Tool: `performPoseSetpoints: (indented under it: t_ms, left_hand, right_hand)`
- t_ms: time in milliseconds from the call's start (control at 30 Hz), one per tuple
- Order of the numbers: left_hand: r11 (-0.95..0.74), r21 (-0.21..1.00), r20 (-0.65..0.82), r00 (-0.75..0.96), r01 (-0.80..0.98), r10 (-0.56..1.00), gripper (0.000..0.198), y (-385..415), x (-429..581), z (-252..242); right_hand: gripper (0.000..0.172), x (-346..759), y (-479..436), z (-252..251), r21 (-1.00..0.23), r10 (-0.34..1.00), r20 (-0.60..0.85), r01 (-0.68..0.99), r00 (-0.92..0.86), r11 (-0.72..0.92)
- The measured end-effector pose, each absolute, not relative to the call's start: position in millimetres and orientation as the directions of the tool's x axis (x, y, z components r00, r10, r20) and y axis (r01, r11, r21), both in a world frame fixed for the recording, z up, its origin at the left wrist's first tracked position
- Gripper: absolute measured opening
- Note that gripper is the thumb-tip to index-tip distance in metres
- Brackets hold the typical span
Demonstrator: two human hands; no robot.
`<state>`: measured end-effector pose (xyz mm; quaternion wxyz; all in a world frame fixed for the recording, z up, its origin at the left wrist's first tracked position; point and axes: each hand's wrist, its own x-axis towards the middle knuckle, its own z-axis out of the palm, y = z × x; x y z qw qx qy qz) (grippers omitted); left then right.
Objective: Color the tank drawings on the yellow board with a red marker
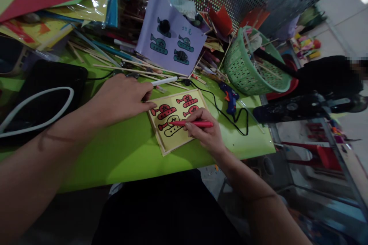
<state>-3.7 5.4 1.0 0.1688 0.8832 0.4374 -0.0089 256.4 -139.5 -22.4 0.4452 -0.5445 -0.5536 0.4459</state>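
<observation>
A yellow sheet (169, 139) printed with tank outlines lies on the green table (126, 153). Three of the tanks are coloured red. My right hand (205, 132) is closed round a red marker (192, 123), whose tip rests on the uncoloured tank near the sheet's middle. My left hand (122, 97) lies on the sheet's upper left corner, fingers curled, and a white pen (164, 81) pokes out from between its fingers.
A purple sheet (169, 42) with blue tanks leans at the back among wooden sticks and coloured paper. A green basket (253, 65) stands to the right, with a blue glue gun (230, 99) and its black cord beside it. A black bag (43, 95) lies at left.
</observation>
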Motion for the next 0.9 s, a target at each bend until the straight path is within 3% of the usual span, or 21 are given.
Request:
performPoseSetpoints:
  t_ms: [233,667,900]
  left_hand:
    - [-0.583,0.196,-0.238,0.615,0.789,0.752,0.037,2,-2,10]
    - [-0.539,0.246,-0.232,0.588,0.806,0.775,0.032,2,-1,6]
    - [-0.582,0.198,-0.231,0.615,0.789,0.754,0.036,0,-2,12]
  right_hand:
    - [0.042,259,-142,-23,-0.966,1.0,-0.017,0.258,-0.004,-0.015]
    - [0.042,258,-140,-28,-0.965,1.0,-0.002,0.261,0.005,-0.003]
    - [0.034,259,-139,-31,-0.962,0.999,0.038,0.272,0.003,0.036]
